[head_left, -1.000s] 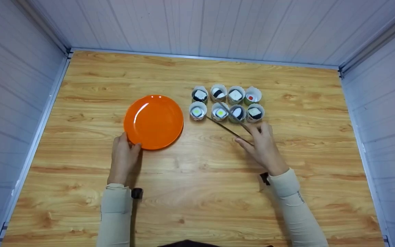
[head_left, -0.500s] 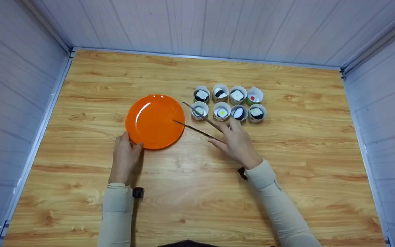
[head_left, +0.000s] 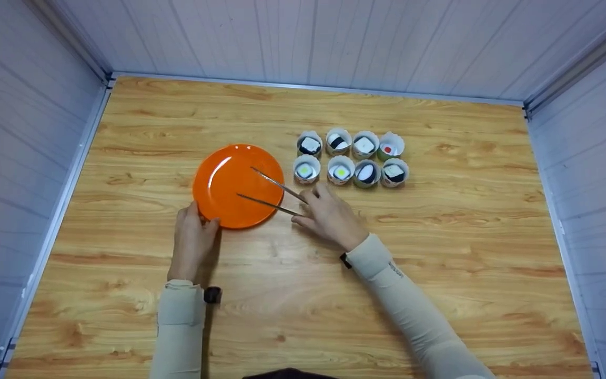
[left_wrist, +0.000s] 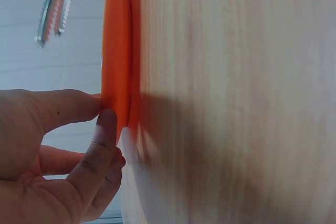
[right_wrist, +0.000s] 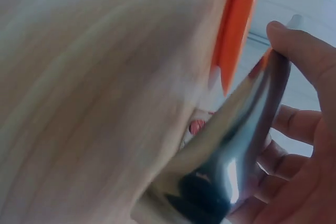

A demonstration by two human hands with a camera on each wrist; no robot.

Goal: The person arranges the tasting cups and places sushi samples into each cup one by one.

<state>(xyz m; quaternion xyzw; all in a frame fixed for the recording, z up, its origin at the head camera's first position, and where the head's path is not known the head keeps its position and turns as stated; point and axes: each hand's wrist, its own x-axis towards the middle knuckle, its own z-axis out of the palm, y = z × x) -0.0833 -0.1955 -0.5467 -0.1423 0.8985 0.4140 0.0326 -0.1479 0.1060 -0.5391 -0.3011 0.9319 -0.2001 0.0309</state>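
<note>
My left hand (head_left: 191, 239) pinches the near-left rim of a round orange plate (head_left: 224, 181) lying on the table; in the left wrist view the thumb and fingers hold its edge (left_wrist: 116, 61). In my right hand (head_left: 334, 218) are shiny metal tongs (right_wrist: 231, 145), gripped with the thumb on one arm and the fingers on the other. Their serrated tips (left_wrist: 50, 17) are spread apart over the plate, with nothing between them. Right of the plate, two rows of paper cups (head_left: 306, 176) hold sushi pieces (head_left: 364, 145), white and black, some with yellow or red centres.
The wood-grain table (head_left: 292, 295) is bounded by pale panel walls (head_left: 282, 42) at the back and both sides. A small black device (head_left: 212, 295) sits at the left wrist, and another (head_left: 345, 260) at the right. The cups stand close together beyond the right hand.
My right hand has carried the tongs leftward from over the near cups to over the plate, with their tips apart. The left hand stays at the plate's rim.
</note>
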